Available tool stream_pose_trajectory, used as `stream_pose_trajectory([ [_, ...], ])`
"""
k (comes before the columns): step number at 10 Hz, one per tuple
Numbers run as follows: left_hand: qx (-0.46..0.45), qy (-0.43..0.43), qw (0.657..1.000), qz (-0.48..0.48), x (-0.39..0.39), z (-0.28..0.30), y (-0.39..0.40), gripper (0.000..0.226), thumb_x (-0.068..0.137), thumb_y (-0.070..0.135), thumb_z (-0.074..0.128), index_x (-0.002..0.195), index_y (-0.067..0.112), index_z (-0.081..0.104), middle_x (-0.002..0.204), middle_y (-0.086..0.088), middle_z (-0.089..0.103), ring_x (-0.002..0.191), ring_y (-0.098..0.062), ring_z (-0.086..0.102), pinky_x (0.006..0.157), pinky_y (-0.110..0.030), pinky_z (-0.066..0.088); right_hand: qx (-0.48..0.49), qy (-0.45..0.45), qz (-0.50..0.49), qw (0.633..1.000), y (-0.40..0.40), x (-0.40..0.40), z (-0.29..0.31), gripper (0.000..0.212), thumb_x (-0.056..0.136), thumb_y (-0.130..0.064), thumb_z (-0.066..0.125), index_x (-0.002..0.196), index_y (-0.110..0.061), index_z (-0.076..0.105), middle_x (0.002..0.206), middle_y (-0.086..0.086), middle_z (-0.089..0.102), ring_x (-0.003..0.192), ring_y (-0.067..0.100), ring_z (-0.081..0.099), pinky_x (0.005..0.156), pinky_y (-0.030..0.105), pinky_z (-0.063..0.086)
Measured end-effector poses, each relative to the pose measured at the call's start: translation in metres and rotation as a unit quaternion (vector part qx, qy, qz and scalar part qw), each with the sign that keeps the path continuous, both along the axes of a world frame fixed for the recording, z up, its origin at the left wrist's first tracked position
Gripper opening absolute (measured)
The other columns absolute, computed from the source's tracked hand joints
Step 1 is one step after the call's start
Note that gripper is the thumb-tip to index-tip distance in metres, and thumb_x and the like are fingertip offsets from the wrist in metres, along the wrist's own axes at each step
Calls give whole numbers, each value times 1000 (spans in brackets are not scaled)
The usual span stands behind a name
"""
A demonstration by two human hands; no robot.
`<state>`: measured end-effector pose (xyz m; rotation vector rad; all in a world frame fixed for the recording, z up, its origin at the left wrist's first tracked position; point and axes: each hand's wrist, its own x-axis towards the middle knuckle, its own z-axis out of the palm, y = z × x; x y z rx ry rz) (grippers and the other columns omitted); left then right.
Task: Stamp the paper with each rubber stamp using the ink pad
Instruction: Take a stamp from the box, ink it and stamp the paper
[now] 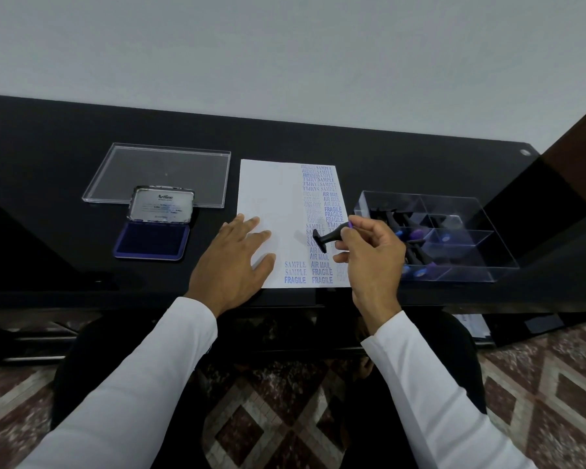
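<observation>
A white paper [268, 191] lies on the black desk, its right half covered with blue stamped words such as SAMPLE, AIR MAIL and FRAGILE. My left hand [237, 262] rests flat on the paper's lower left part, fingers spread. My right hand [372, 255] grips a black rubber stamp [329, 235] by its handle, tilted sideways over the printed column with its face turned left. The open ink pad [153, 245], with a blue pad and raised metal lid, sits to the left of the paper.
A clear compartment box [454, 238] holding several more black stamps stands right of the paper. Its clear lid [159, 170] lies flat behind the ink pad. The desk's front edge [115, 299] runs just below my wrists.
</observation>
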<state>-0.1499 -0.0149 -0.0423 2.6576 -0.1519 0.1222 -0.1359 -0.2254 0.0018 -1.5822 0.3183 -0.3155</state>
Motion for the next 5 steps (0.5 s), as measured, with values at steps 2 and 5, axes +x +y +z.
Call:
stream_pose_trajectory([
  [2, -6, -2, 1000, -4, 1, -3, 1, 52, 102, 50, 46, 149, 30, 47, 166, 7, 26, 156, -14, 9, 121, -28, 2, 1, -1, 2, 1000, 0, -1, 0, 17, 87, -5, 68, 99, -16, 73, 87, 7, 73, 70, 23, 71, 55, 29, 54],
  [5, -38, -12, 999, -2, 1, -3, 2, 53, 102, 48, 49, 150, 27, 46, 166, 6, 26, 155, -12, 9, 122, -29, 5, 2, -11, 11, 1000, 3, -1, 2, 17, 86, -4, 67, 99, -15, 73, 87, 8, 73, 69, 23, 70, 54, 30, 55],
])
